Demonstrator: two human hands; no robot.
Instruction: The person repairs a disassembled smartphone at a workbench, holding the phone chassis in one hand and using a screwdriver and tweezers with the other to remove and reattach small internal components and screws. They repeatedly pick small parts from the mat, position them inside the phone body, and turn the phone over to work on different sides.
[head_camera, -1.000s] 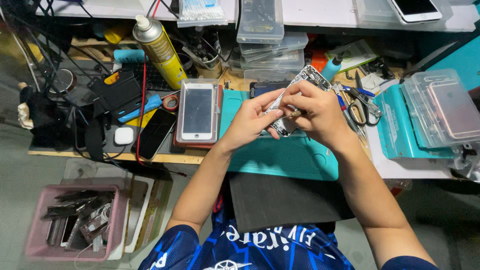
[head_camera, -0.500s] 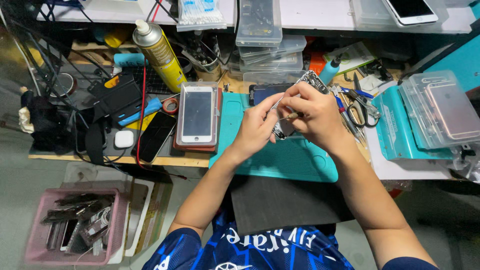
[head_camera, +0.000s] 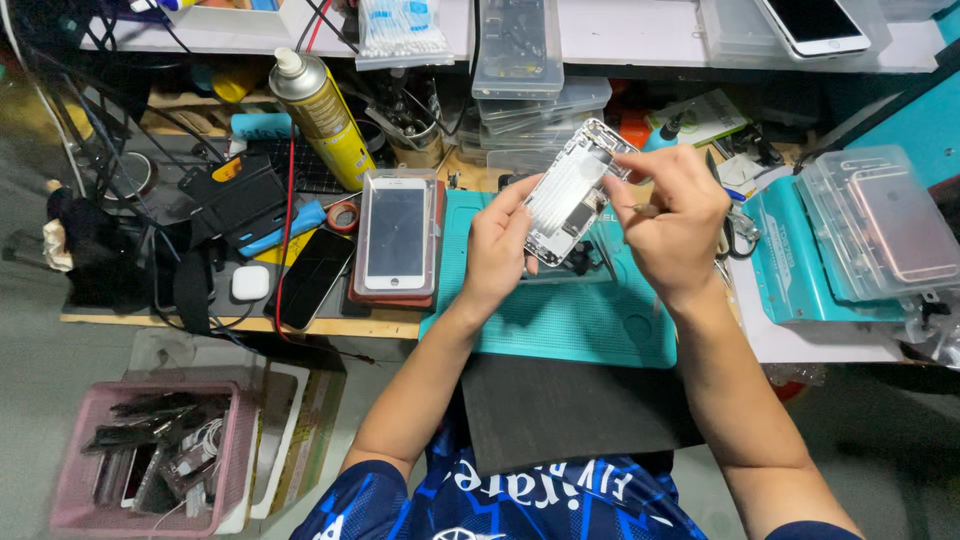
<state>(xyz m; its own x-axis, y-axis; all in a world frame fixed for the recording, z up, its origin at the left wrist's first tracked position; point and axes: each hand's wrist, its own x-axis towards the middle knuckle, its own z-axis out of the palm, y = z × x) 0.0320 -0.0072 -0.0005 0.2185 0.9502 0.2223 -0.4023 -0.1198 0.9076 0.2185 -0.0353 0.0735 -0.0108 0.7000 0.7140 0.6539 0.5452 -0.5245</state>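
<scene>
An opened silver phone body (head_camera: 572, 190) with its inner parts showing is held tilted above a teal work mat (head_camera: 560, 320). My left hand (head_camera: 497, 245) grips its lower left edge. My right hand (head_camera: 672, 218) pinches its upper right corner, with a thin tool tip just visible between the fingers. A white-fronted phone (head_camera: 396, 232) lies flat in a clear case left of the mat.
A yellow spray can (head_camera: 320, 118) leans at the back left. A black phone (head_camera: 312, 277) and white earbud case (head_camera: 250, 283) lie near the front edge. Clear plastic boxes (head_camera: 880, 225) sit on a teal unit at right. A pink basket (head_camera: 150, 460) of parts stands below.
Both hands have lifted the phone body up and tilted it, so its inside now faces the camera more fully. The view has shifted slightly.
</scene>
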